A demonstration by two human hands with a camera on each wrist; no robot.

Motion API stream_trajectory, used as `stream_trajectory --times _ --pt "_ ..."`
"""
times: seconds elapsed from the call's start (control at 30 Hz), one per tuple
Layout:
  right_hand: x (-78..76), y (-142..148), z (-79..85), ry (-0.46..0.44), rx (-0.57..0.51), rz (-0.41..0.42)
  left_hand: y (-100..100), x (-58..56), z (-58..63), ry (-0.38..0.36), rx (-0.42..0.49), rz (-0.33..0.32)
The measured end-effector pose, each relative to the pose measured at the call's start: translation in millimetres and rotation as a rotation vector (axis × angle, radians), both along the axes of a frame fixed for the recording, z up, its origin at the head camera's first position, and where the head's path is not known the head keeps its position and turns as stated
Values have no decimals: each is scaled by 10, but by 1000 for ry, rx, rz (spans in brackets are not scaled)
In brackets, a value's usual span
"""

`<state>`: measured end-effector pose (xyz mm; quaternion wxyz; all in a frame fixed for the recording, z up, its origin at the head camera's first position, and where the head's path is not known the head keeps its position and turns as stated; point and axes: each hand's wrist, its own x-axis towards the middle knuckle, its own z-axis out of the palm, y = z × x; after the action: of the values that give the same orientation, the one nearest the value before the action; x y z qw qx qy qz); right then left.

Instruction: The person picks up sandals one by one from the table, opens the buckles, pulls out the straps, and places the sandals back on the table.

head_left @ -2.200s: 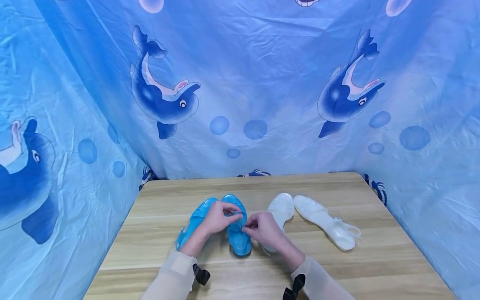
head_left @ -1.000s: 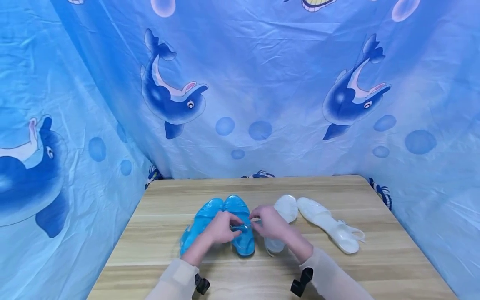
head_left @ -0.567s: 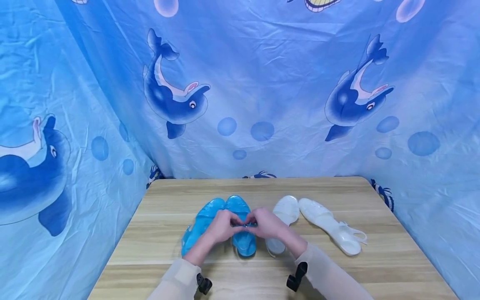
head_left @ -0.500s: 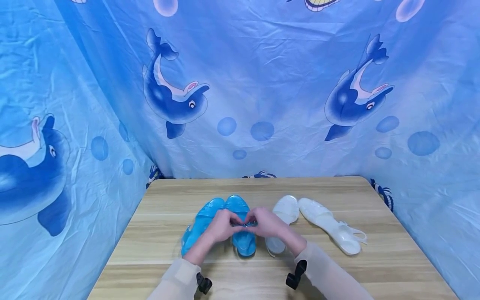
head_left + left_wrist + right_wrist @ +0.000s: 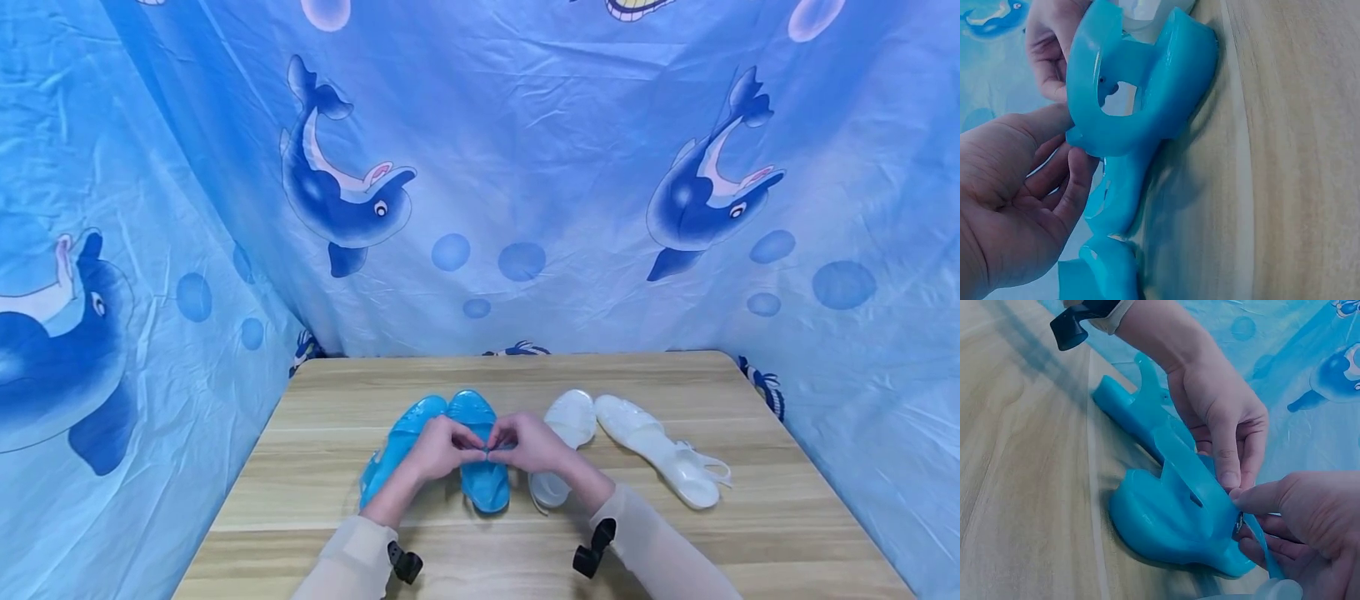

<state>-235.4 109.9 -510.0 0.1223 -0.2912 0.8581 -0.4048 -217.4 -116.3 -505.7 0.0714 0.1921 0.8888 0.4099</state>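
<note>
Both hands meet over the ankle strap (image 5: pixel 1188 469) of the right blue jelly sandal (image 5: pixel 486 490), which rests sole down on the table. My left hand (image 5: pixel 438 448) pinches the strap between thumb and fingers. From the other side, my right hand (image 5: pixel 528 447) grips the strap's other part, thumb on top and fingers beneath, beside a small metal buckle (image 5: pixel 1239 523). In the left wrist view the strap (image 5: pixel 1085 81) loops up above the heel. Fingers partly hide the joint of the strap. The other blue sandal (image 5: pixel 403 432) lies to the left, under the left forearm.
A white sandal (image 5: pixel 573 417) stands partly behind the right hand. Its mate (image 5: pixel 637 423) lies angled farther right, its strap sticking out. The wooden table (image 5: pixel 315 433) ends at a blue dolphin-print curtain (image 5: pixel 480 167) behind and at both sides.
The hands were apart over the right blue sandal, then came together at its strap, the right moving away and back. Over the last half second they have stayed nearly in place.
</note>
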Motion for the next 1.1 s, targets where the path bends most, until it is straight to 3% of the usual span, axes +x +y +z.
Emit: stream_trajectory --times 0.33,0.63,0.87,1.1 --pt "11 13 -32 35 4 -29 -28 -10 -3 -38 -27 -30" --pt "2 16 -39 37 -9 -22 -10 -19 12 -1 -59 -84" --pt "16 26 -68 19 -32 -9 -58 -4 9 -31 -53 -55" --pt "19 49 -63 25 -37 -17 -20 -4 30 7 -79 -68"
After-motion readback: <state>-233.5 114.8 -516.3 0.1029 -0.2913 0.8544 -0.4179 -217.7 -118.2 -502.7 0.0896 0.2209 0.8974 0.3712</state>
